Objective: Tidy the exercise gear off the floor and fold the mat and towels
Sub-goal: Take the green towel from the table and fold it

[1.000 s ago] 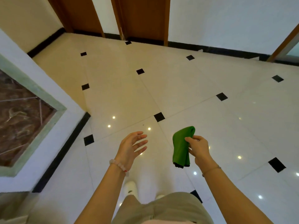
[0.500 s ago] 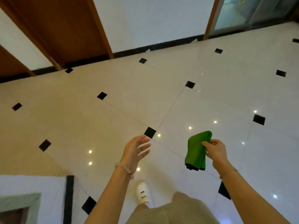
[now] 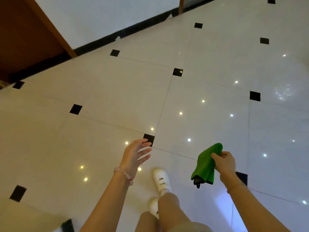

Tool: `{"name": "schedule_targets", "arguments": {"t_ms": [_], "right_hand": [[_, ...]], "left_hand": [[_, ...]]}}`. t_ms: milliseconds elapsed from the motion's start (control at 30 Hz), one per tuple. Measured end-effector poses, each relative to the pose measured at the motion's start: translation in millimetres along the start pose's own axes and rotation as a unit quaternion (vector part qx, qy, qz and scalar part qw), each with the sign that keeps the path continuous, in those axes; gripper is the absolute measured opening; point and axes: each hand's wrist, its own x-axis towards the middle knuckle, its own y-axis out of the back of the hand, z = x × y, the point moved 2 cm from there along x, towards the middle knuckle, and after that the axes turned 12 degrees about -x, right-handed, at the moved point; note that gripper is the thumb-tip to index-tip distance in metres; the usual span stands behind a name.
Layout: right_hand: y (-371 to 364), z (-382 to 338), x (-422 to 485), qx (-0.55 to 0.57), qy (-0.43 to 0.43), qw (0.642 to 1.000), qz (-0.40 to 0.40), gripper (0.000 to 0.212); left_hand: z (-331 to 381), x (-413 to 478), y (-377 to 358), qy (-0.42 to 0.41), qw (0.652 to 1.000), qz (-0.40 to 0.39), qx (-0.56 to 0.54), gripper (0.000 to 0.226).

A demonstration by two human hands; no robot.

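Right hand [image 3: 224,165] pinches the folded green cloth towel [image 3: 206,164], hanging from one o'clock to seven; left hand [image 3: 133,154] fingers spread, empty, over glossy white tiled floor [image 3: 117,97].

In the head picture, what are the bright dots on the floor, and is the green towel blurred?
Head view: the dots look like lamps mirrored in the glossy floor, with a hazy glare patch at the right edge; the green towel, pinched in the right hand, is sharp; the wide lens tilts the black skirting.
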Motion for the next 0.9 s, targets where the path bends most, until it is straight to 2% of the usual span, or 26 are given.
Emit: {"name": "schedule_targets", "arguments": {"t_ms": [233, 333, 467, 567, 633, 733, 900], "right_hand": [[-100, 5, 100, -0.032, -0.036, 0.996, 0.069, 0.037], [-172, 6, 164, 0.004, -0.043, 0.998, 0.054, 0.039], [-300, 8, 253, 0.010, 0.036, 0.999, -0.020, 0.036], [-381, 28, 311, -0.067, 0.107, 0.992, 0.003, 0.037], [-424, 51, 342, -0.166, 0.168, 0.971, 0.027, 0.037], [-472, 87, 378, -0.315, 0.254, 0.911, 0.073, 0.032], [-514, 113, 415, -0.449, 0.246, 0.856, 0.075, 0.040]], "left_hand": [[0, 167, 35, -0.003, 0.999, -0.029, 0.032, 0.029], [-18, 263, 51, 0.010, 0.997, -0.049, 0.067, 0.028], [-52, 399, 76, 0.034, 0.986, -0.093, 0.136, 0.021], [-66, 487, 93, 0.022, 0.974, -0.109, 0.196, 0.019], [-72, 534, 103, 0.011, 0.965, -0.119, 0.234, 0.019], [-87, 586, 120, 0.007, 0.956, -0.108, 0.273, 0.021], [-115, 629, 139, 0.005, 0.949, -0.089, 0.301, 0.023]]}}
